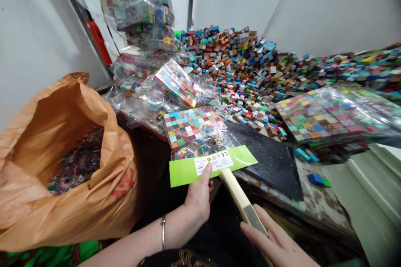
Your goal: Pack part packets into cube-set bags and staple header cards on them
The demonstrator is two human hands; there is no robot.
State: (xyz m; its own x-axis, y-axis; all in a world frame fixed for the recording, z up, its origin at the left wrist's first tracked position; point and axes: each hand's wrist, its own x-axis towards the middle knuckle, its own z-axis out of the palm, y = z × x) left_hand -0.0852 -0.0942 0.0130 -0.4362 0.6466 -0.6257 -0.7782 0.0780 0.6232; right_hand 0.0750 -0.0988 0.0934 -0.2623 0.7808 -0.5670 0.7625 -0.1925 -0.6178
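Note:
My left hand [199, 194] pinches a bright green header card [184, 172], thumb on top over its white printed label. Below the card's far edge extends a clear plastic bag of small multicoloured cubes [194, 127], lying towards the bench, with tiny loose pieces near the card. My right hand [269, 238] is wrapped around a long cream and grey stapler [239, 194]. The stapler's front end meets the card's near edge, just right of my left thumb. Its lower side is mostly hidden.
An orange sack [119, 150] of small packed pieces stands at left. Bagged cube blocks [140, 21] are stacked behind. A large heap of loose cubes [238, 58] spreads along the wall. A black board [272, 162], more bagged cubes [319, 117] and a pale green container [366, 187] are at right.

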